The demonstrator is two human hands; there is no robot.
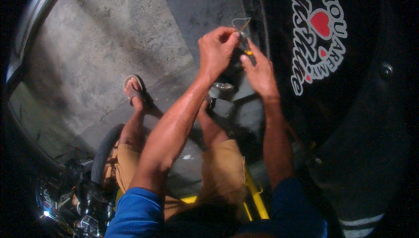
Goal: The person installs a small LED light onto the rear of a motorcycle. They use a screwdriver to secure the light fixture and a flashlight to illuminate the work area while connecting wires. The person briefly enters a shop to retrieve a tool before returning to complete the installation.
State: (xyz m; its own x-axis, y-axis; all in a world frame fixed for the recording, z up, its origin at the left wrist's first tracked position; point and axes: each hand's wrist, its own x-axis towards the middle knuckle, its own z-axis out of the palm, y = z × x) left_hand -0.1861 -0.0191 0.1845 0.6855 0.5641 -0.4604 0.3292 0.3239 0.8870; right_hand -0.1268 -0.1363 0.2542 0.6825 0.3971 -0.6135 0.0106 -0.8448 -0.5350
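Note:
My left hand (214, 51) is closed in a pinch, thumb against forefinger, on the end of a thin wire. A pale loop of the wire (238, 19) and an orange-yellow strand (245, 25) stick up beyond the fingertips. Just to the right, my right hand (263, 75) has its thumb and forefinger around a small dark tool with an orange part (248, 52). Its tip lies close to the left fingertips; whether it touches the wire I cannot tell. The tool's exact kind is too blurred to make out.
A black panel with a sticker of white lettering and red hearts (320, 23) stands close on the right. Below the hands is a shiny round metal piece (224, 86). Yellow metal tubes (257, 196) and a black tyre (104, 159) are near my legs, with shiny machine parts (89, 220) lower left.

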